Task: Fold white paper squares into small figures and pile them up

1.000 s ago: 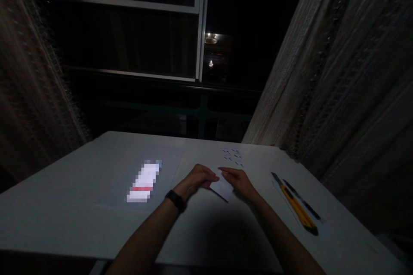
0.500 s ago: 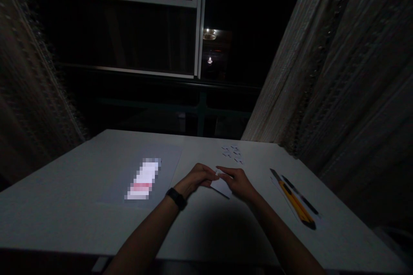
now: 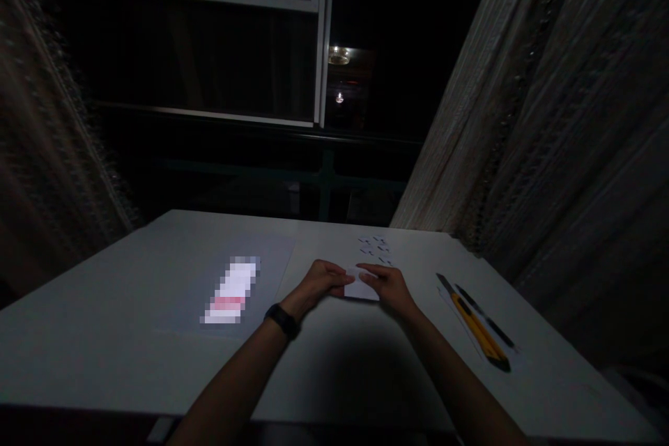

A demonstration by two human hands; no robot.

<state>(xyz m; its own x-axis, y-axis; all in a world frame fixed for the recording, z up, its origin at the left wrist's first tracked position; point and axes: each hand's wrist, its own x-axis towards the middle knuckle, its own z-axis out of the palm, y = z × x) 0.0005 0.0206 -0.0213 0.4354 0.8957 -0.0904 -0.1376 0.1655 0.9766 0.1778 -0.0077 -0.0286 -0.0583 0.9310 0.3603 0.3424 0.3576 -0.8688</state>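
Between my two hands is a small white piece of paper (image 3: pixel 360 288), held just above the table. My left hand (image 3: pixel 325 279), with a dark band on its wrist, pinches the paper's left edge. On the other side my right hand (image 3: pixel 387 285) grips it, thumb on top and fingers behind. Just beyond my hands lie several small paper pieces with dark marks (image 3: pixel 375 248), set out in two columns. Fine detail on the held paper is too dark to make out.
On the white table (image 3: pixel 104 306), a yellow box cutter (image 3: pixel 477 327) and a dark pen (image 3: pixel 486 317) lie at the right. A glowing, blurred-out screen (image 3: pixel 233 290) rests on a pale sheet (image 3: pixel 279 258) at the left. Curtains (image 3: pixel 449 111) flank a dark window behind.
The paper has turned from a tilted position to lie flatter and squarer between my hands. My right hand's fingers have shifted along its far edge.
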